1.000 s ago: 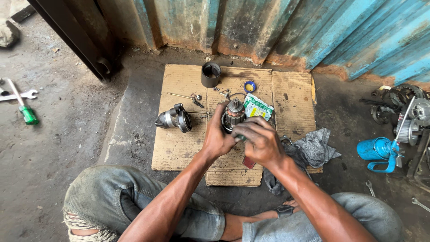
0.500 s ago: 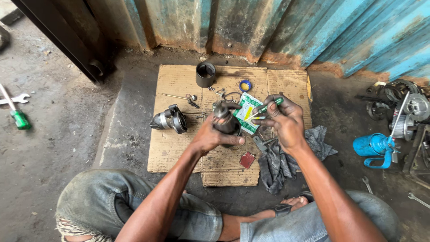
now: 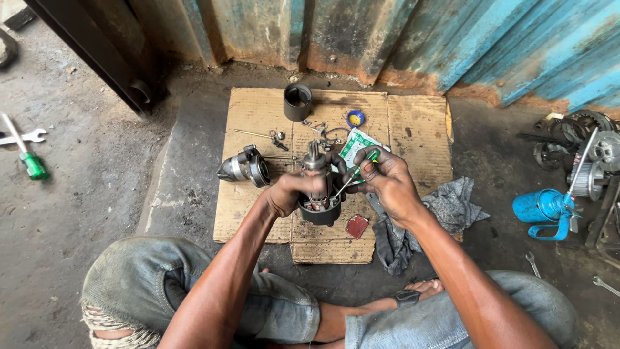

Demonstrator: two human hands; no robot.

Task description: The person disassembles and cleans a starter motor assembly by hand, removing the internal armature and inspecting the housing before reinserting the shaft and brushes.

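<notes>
Centre of frame: left hand (image 3: 287, 192) wrapped round a motor (image 3: 318, 194), fingers closed on its side, holding it upright over the cardboard (image 3: 413, 139). Motor's shaft end points up; dark round housing at bottom.

Right hand (image 3: 386, 184) just right of motor, fingers pinched on a screwdriver (image 3: 352, 178) w/ green handle; thin metal tip angles down-left into the motor's side, touching it.

Left of motor, on cardboard: metal end cap (image 3: 244, 167), lying on its side, near but apart. Upper centre: dark cylinder (image 3: 298, 102) standing upright near cardboard's top edge. Right of that, small blue cap (image 3: 354, 118). Green-white packet (image 3: 354, 145) partly behind right hand. Small screws & bits scattered btwn cylinder and motor. Red patch (image 3: 356, 225) on cardboard below right hand; grey rag (image 3: 445, 207) at lower right, under right forearm.

Far left of frame: green-handled driver (image 3: 26, 157) & spanner (image 3: 22, 137) on concrete. Right edge: blue oil can (image 3: 541, 208), well apart.
</notes>
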